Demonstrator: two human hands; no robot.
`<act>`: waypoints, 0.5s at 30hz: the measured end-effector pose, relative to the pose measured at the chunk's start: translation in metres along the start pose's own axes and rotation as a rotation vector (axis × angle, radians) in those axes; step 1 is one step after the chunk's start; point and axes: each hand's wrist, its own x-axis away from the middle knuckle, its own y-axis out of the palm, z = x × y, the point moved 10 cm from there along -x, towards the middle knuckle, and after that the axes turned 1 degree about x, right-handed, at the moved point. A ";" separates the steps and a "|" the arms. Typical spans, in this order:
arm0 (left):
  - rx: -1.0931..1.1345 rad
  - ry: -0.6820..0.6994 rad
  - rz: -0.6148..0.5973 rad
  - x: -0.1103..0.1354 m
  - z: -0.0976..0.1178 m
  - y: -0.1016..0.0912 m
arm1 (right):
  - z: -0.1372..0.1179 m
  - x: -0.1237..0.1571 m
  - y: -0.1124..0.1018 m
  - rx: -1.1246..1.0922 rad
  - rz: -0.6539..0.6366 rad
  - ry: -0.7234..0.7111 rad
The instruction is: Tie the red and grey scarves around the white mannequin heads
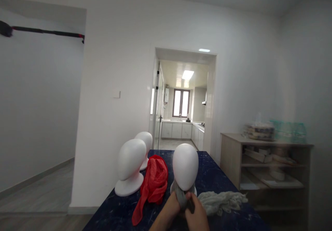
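Note:
A white mannequin head (pixel 185 165) stands upright in front of me, with a dark grey scarf (pixel 181 198) wrapped around its neck. At the front of the neck, my left hand (pixel 172 205) is closed on the scarf, its fingers partly hidden by the cloth. My right hand (pixel 196 211) pinches the same scarf just to the right, and a dark end of it shows beside the fingers. Close to my right hand lies a crumpled light grey scarf (pixel 223 202).
Left of centre, a bunched red scarf (pixel 155 179) lies on the dark blue marbled table (pixel 212 175). Two more white mannequin heads, a nearer one (pixel 131 160) and a farther one (pixel 145 141), stand at the left edge. A wooden shelf unit (pixel 230 151) stands at right.

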 end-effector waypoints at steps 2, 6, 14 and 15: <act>-0.044 0.100 -0.016 -0.002 0.006 0.002 | 0.002 0.001 0.008 -0.050 -0.004 0.019; -0.013 0.171 -0.041 -0.004 0.007 0.012 | 0.017 -0.009 0.023 -0.098 -0.076 0.097; 0.032 0.031 0.088 -0.012 -0.010 0.008 | 0.039 -0.024 0.026 -0.035 -0.071 0.150; 0.046 0.005 0.107 -0.012 -0.012 0.006 | 0.038 -0.023 0.026 -0.017 -0.075 0.148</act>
